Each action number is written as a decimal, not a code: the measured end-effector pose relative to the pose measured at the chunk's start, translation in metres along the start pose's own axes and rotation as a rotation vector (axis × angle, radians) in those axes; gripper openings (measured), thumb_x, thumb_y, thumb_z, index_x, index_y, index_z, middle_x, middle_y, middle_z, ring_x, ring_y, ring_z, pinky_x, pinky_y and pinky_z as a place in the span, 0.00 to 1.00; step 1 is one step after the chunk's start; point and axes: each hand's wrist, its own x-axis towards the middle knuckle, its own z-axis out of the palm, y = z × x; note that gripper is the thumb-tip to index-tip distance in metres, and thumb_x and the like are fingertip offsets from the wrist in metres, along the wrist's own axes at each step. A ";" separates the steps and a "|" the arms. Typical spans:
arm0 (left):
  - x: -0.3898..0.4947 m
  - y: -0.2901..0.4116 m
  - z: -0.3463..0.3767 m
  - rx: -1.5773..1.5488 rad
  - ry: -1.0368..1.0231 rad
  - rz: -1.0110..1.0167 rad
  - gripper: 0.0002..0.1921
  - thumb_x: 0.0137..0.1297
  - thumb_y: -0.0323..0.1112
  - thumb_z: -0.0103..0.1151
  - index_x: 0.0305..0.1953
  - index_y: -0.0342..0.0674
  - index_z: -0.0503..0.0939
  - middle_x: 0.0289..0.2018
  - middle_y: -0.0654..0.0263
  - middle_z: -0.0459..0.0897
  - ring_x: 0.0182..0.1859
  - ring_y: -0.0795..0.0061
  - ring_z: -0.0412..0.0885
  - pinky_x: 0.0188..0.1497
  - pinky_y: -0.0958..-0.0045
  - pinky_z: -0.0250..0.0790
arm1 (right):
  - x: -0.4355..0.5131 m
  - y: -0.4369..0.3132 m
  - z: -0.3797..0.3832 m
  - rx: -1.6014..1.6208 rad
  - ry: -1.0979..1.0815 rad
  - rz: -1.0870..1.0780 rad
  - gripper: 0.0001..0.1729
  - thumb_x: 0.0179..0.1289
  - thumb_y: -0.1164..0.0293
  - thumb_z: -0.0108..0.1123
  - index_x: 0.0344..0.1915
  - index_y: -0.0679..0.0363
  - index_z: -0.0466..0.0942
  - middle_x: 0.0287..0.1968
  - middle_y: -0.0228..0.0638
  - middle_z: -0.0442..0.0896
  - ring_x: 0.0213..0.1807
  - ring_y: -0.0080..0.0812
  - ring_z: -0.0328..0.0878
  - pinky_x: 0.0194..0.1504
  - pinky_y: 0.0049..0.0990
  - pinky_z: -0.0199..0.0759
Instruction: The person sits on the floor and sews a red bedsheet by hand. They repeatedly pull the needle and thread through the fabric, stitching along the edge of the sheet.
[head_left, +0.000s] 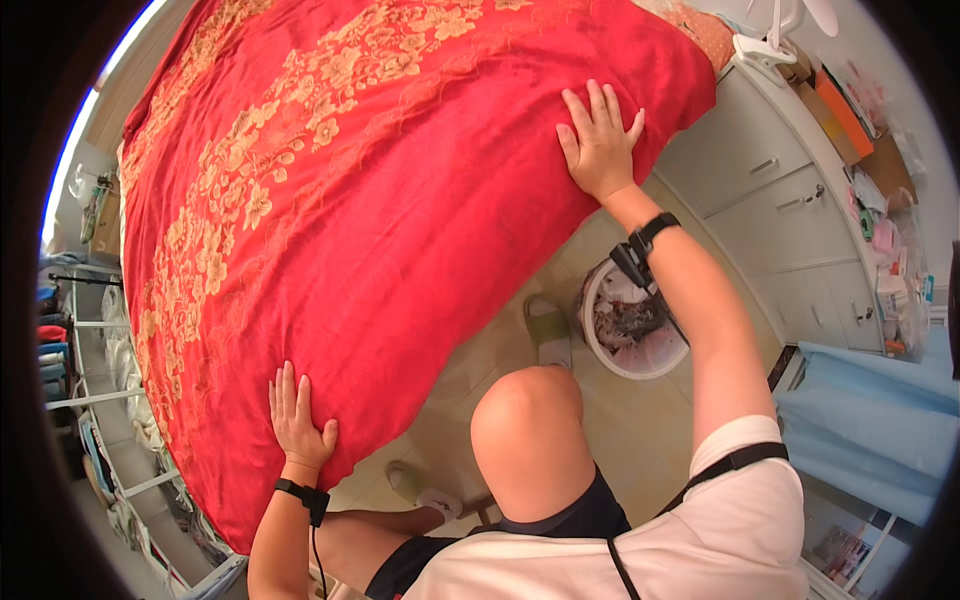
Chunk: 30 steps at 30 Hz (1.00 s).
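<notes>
A red bed cover (390, 247) with bands of golden flowers spreads over the bed before me, lightly wrinkled, its near edge hanging down. My left hand (300, 424) rests palm down on it near the lower left corner, fingers apart. Farther up and to the right, my right hand (600, 142) lies flat on the cover close to its edge, fingers spread. Neither hand grips anything. Black straps with small devices circle both wrists.
Beside my right forearm stands a round waste bin (634, 322) with rubbish inside. White drawers (750, 157) carry boxes and a white fan (765, 49). A blue cloth (862, 427) hangs at the right. White metal shelving (112, 397) lines the left. My slippered feet are on the tiled floor (480, 382).
</notes>
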 end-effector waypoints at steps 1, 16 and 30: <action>0.000 0.001 0.000 0.012 -0.010 -0.009 0.39 0.74 0.64 0.43 0.74 0.38 0.67 0.77 0.41 0.62 0.78 0.38 0.61 0.79 0.38 0.50 | 0.014 -0.019 -0.005 0.012 0.045 0.045 0.31 0.73 0.44 0.55 0.70 0.43 0.73 0.77 0.43 0.66 0.79 0.52 0.59 0.66 0.80 0.48; -0.003 -0.002 0.000 0.014 -0.015 -0.024 0.39 0.74 0.65 0.43 0.72 0.38 0.69 0.77 0.43 0.63 0.78 0.39 0.61 0.79 0.39 0.51 | 0.006 -0.046 -0.032 -0.029 -0.707 0.557 0.41 0.80 0.36 0.34 0.85 0.39 0.51 0.88 0.40 0.39 0.89 0.42 0.32 0.79 0.69 0.23; -0.003 -0.002 -0.001 0.026 -0.001 -0.009 0.39 0.74 0.63 0.44 0.73 0.39 0.68 0.77 0.44 0.63 0.78 0.40 0.61 0.79 0.40 0.51 | 0.016 -0.026 -0.017 -0.127 -0.688 0.340 0.37 0.81 0.39 0.34 0.83 0.35 0.55 0.88 0.38 0.42 0.88 0.43 0.36 0.80 0.69 0.25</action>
